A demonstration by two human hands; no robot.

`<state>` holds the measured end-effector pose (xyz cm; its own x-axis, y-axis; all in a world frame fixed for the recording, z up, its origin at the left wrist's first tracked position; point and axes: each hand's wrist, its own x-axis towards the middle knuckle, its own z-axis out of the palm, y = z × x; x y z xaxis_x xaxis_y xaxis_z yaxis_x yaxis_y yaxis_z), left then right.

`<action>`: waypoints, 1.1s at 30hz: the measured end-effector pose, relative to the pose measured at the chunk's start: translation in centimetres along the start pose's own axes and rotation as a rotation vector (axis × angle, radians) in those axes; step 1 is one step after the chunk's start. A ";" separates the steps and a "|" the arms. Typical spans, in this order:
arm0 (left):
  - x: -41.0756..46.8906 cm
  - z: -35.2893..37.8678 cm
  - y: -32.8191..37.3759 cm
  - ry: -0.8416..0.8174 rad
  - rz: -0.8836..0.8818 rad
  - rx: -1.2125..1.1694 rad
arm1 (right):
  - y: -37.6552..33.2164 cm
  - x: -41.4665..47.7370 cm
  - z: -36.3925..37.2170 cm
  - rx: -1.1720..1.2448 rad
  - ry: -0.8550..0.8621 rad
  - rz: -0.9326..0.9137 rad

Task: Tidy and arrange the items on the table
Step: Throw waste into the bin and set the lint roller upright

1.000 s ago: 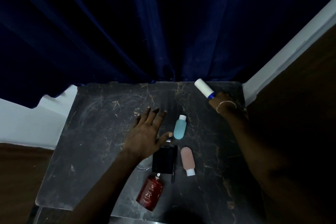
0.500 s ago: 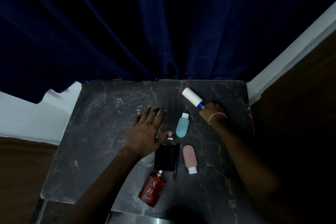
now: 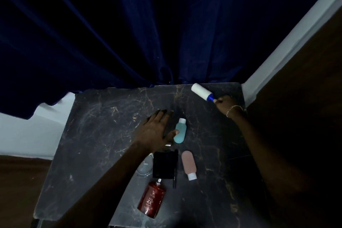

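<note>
On the dark marble table [image 3: 96,135] my right hand [image 3: 224,104] grips the blue handle of a white lint roller [image 3: 199,90], its roll near the table's far right corner. My left hand [image 3: 156,130] lies flat and spread at the middle, its thumb touching a teal bottle [image 3: 179,132] with a white cap. Nearer to me lie a pink bottle [image 3: 188,163], a black pouch [image 3: 163,164], a thin black pen [image 3: 175,170] and a red perfume bottle [image 3: 152,201]. A clear object [image 3: 145,167] is half hidden under my left forearm.
A dark blue curtain [image 3: 148,33] hangs along the table's far edge. A white wall strip [image 3: 288,42] runs along the right, with dark floor [image 3: 299,98] beyond it. White wall and brown floor lie to the left.
My right hand swept the lint roller in toward the teal bottle, then back out to the far right corner. My left hand stayed flat beside the teal bottle.
</note>
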<state>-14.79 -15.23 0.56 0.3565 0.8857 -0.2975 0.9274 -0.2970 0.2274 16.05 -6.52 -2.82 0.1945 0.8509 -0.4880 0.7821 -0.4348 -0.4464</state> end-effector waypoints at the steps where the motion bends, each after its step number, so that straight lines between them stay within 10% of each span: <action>1: 1.3 0.1 0.2 0.013 0.003 -0.024 | 0.1 0.0 -0.4 -0.002 0.021 -0.029; 33: 23.7 3.6 11.8 0.061 0.000 -1.024 | -3.3 3.7 -8.3 0.148 0.248 -0.369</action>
<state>4.97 0.98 -7.13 0.3242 0.9106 -0.2564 0.3760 0.1247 0.9182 19.12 0.50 3.06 0.0689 0.9936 -0.0900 0.7364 -0.1115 -0.6673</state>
